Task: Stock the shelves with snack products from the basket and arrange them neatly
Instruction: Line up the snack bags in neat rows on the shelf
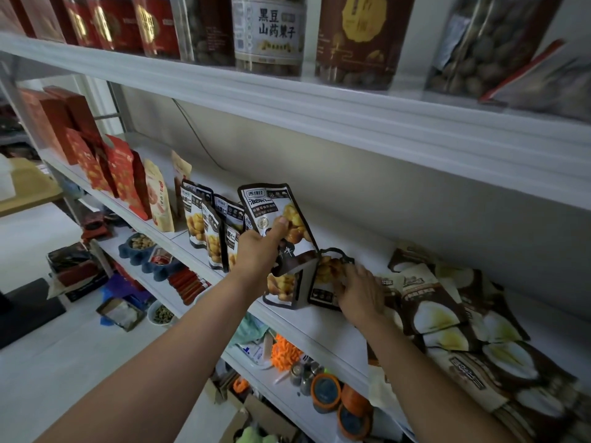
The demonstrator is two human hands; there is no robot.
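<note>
Nearest, left grip pinching snack pouch mid-body, thumb on front, just above middle shelf beside standing row of matching pouches; right grip on flat-lying pouch, clamped or merely pressing unclear. Likely light, soft, slick film: best held by side edges. Long axis near upright, top tipped left, print toward camera.

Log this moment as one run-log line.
stocking middle shelf | left hand grips chestnut pouch | right hand touches second pouch | coconut pouches heaped right
</note>
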